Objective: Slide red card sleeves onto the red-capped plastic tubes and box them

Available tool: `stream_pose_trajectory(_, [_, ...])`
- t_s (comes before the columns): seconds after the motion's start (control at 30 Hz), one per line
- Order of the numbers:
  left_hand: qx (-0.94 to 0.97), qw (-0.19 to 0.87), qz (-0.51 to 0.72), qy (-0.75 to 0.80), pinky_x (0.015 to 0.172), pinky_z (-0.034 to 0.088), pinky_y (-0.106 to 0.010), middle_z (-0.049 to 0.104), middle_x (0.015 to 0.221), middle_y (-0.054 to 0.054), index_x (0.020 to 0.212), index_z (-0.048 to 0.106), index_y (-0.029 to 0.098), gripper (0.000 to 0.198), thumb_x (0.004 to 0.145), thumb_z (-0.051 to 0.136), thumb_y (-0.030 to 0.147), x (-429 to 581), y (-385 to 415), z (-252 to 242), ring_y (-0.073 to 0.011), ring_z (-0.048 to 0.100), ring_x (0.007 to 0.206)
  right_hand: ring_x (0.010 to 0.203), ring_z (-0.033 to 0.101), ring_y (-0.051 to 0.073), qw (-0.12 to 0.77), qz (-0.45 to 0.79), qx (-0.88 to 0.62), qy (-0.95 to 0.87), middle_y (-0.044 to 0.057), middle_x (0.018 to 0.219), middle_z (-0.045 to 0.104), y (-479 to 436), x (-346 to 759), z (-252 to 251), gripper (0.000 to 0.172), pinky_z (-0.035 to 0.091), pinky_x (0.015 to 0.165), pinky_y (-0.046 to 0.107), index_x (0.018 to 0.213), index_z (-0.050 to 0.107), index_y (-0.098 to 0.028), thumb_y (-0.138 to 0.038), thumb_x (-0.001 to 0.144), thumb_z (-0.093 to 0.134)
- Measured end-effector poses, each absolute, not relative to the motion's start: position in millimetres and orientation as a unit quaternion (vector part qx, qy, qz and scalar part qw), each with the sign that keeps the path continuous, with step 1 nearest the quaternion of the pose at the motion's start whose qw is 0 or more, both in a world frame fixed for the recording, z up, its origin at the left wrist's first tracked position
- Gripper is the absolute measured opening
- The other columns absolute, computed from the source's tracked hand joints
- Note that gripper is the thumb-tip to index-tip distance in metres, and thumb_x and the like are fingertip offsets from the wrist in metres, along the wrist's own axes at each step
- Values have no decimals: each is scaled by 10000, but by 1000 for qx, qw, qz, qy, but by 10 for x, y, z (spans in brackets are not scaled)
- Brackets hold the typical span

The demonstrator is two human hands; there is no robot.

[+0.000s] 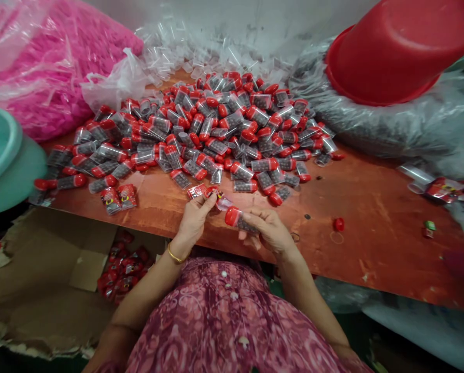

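My left hand (195, 217) pinches a small red printed packet (215, 195) with a clear plastic end, at the front edge of the table. My right hand (268, 230) is closed round a clear tube (239, 220) with a red cap and dark contents; the cap points left toward the packet. Just beyond both hands spreads a big heap of similar red-capped tubes (216, 124). Left of my left hand, two more red packets (118, 198) lie side by side on the reddish wooden table (162, 199).
A pink-filled plastic bag (60, 62) and a mint-green basin (12, 160) stand at left. At right, a red bucket (395, 57) rests upside down on a bag of dark pieces (371, 124). Below left is a cardboard box (41, 269) with red packets. A loose red cap (338, 224) lies right.
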State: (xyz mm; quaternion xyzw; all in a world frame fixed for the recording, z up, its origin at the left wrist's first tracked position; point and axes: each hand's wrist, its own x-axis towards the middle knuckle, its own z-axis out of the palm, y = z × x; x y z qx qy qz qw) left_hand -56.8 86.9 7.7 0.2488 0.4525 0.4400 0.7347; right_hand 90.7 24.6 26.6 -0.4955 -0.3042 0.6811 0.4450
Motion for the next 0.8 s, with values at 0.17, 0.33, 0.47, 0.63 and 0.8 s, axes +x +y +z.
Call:
stream_pose_trajectory(0.17, [338, 708, 440, 437, 650, 496, -228, 672, 678, 1, 691, 684, 144, 377, 488, 813, 435, -635, 846, 21, -88, 578, 609, 244, 414, 51, 431, 694, -496, -294, -17, 383, 581, 313, 884, 228, 362, 242, 231, 124, 606, 604, -145, -493, 632, 698])
stream_pose_trajectory(0.33, [330, 717, 435, 434, 672, 512, -256, 659, 696, 10, 717, 667, 152, 386, 495, 808, 435, -627, 849, 7, -102, 586, 634, 248, 422, 41, 452, 687, -492, -286, -28, 411, 590, 339, 867, 99, 363, 286, 251, 121, 615, 605, -144, -495, 661, 684])
stream_pose_trajectory(0.47, [293, 723, 444, 441, 677, 503, -246, 643, 694, 26, 738, 646, 156, 397, 480, 822, 399, -553, 819, 26, -92, 583, 636, 267, 426, 30, 465, 666, -500, -301, -42, 447, 599, 335, 835, 0, 340, 333, 282, 118, 683, 629, -145, -481, 695, 675])
stream_pose_trajectory(0.63, [296, 711, 452, 451, 687, 484, -232, 636, 677, 28, 704, 618, 148, 413, 433, 844, 361, -519, 777, 20, -81, 570, 621, 273, 399, 26, 471, 654, -507, -306, -56, 458, 585, 336, 814, -36, 342, 355, 291, 127, 726, 623, -150, -488, 701, 669])
stream_pose_trajectory(0.8, [300, 697, 438, 482, 686, 475, -231, 647, 685, 21, 688, 609, 140, 394, 433, 849, 321, -521, 759, -17, -86, 575, 634, 261, 366, 32, 529, 609, -518, -283, -92, 440, 541, 347, 727, -60, 372, 361, 285, 147, 728, 526, -187, -535, 694, 655])
